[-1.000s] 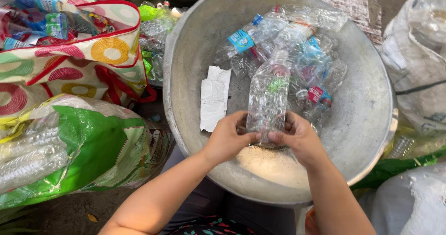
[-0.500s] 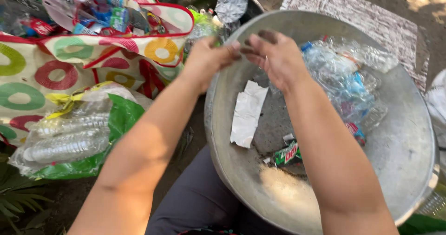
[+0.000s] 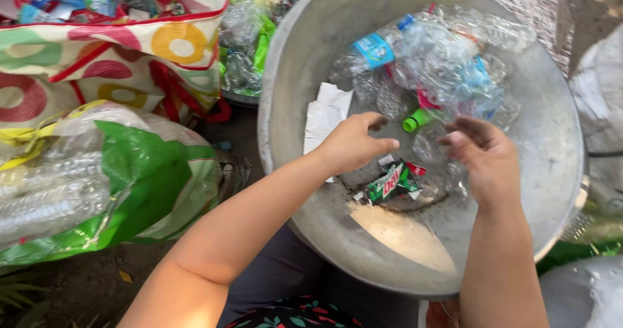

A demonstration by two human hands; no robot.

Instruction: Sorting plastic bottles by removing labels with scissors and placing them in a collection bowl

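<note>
Both hands hover empty over the big metal basin (image 3: 285,75): a second ago they gripped a clear crushed bottle together over its floor, half a second ago they were up past its far-left rim, and now the bottle is gone from them, so it looks let go outside the basin, most likely among the bottles beyond that rim, and the hands have come back for more

The left hand (image 3: 354,143) hangs above the basin's middle, fingers curled loosely inward, pinching nothing that I can see. The right hand (image 3: 483,156) is just right of it, fingers half spread and bent down, holding nothing either

On the basin floor below and between the hands lies a torn green label (image 3: 389,182). A bottle with a green cap (image 3: 415,120) lies just beyond them, at the near edge of the heap of clear crushed bottles (image 3: 441,62) filling the basin's far side. A white scrap of paper (image 3: 324,114) lies against the basin's left inner wall

Left of the basin stands a bright circle-patterned bag (image 3: 130,49) stuffed with wrappers, and nearer, a green and clear sack of bottles (image 3: 97,179)
</note>
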